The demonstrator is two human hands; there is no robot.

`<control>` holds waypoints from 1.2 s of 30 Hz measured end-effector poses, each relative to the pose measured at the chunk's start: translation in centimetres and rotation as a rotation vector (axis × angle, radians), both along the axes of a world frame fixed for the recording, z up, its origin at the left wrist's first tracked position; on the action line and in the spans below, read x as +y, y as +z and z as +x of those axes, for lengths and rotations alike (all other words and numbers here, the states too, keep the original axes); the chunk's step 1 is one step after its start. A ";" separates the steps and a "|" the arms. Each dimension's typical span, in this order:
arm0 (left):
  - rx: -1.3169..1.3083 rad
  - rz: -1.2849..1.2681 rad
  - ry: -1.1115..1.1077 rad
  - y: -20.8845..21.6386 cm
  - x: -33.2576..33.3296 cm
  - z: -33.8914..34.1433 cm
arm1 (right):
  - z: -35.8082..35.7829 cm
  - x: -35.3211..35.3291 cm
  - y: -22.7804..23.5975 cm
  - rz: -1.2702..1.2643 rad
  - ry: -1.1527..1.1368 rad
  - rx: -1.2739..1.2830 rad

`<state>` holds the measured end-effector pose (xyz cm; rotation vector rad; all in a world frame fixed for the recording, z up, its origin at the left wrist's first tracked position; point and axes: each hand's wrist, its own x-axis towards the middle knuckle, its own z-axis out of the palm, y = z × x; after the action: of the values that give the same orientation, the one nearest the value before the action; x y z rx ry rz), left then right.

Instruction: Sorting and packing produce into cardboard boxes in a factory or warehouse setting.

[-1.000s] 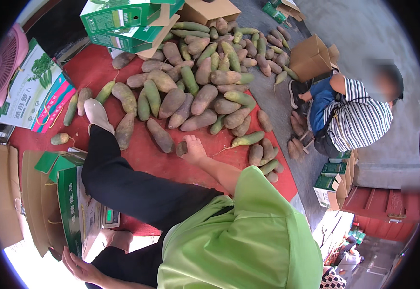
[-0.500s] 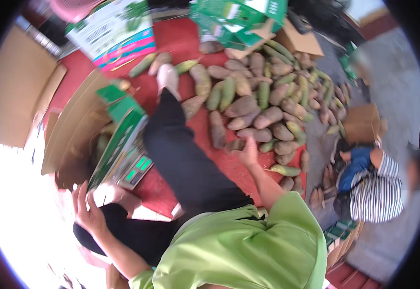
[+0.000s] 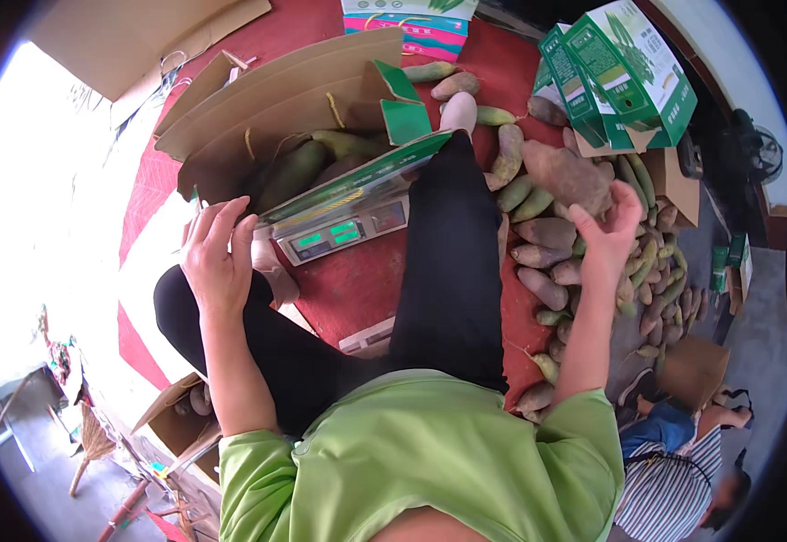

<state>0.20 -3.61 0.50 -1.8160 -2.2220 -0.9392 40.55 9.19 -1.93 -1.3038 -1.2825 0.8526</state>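
Out to the right, my right hand [image 3: 612, 226] grips a large purple-brown radish [image 3: 567, 176] above a heap of green and purplish radishes [image 3: 547, 233]. My left hand [image 3: 217, 253] is raised at the near left corner of an open cardboard carton [image 3: 276, 104], its fingers apart and touching or very close to the corner. Several green radishes [image 3: 292, 173] lie inside the carton. The carton rests on a digital scale [image 3: 326, 239] with lit green displays; its green printed side hides part of the scale.
Green and white printed boxes [image 3: 633, 77] stand behind the heap. A pink and blue box [image 3: 412, 32] is at the far side. Another person in a striped shirt [image 3: 669, 488] is at the lower right. A smaller carton [image 3: 186, 425] holding produce sits by my left knee.
My right hand has lifted a radish from the near part of the heap and moved farther out. My left hand stays near the carton's corner. The whole view has turned and shifted.
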 end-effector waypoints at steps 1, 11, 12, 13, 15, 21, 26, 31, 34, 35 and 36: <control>0.001 0.003 0.013 0.0 -0.2 -0.2 | -1.3 0.6 1.4 0.065 0.050 0.058; 0.040 -0.035 0.050 -0.1 -0.3 -0.6 | -15.3 4.8 7.1 0.204 0.629 -0.034; 0.045 -0.035 0.044 -0.1 -0.2 -0.7 | -16.9 5.4 6.7 0.276 0.670 -0.085; 0.043 -0.039 0.041 -0.1 -0.2 -0.7 | -18.3 5.8 6.4 0.364 0.699 -0.200; 0.040 -0.038 0.053 -0.1 -0.3 -0.8 | -20.6 6.3 5.9 0.514 0.726 -0.521; 0.031 -0.021 0.071 -0.5 -0.3 -1.3 | -22.6 8.1 3.9 0.686 0.692 -0.761; 0.023 -0.031 0.058 -0.6 -0.1 -1.1 | -15.8 7.5 3.8 0.329 0.593 -0.543; -0.008 -0.026 0.061 -0.8 0.1 -0.6 | -4.2 6.3 -7.9 0.020 0.370 -0.308; 0.013 -0.002 0.089 -1.1 0.0 -0.7 | 1.6 1.1 -15.4 -0.342 0.259 -0.395; 0.016 -0.010 0.084 -1.2 -0.1 -0.7 | 2.8 -1.2 -17.2 -0.436 0.243 -0.426; 0.009 0.006 0.083 -1.2 0.1 -0.6 | 5.2 -3.4 -20.4 -0.386 0.260 -0.639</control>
<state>-0.38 -3.53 -0.72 -1.7077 -2.2673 -0.9193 45.71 5.75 -22.32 -1.8353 -1.8806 0.9294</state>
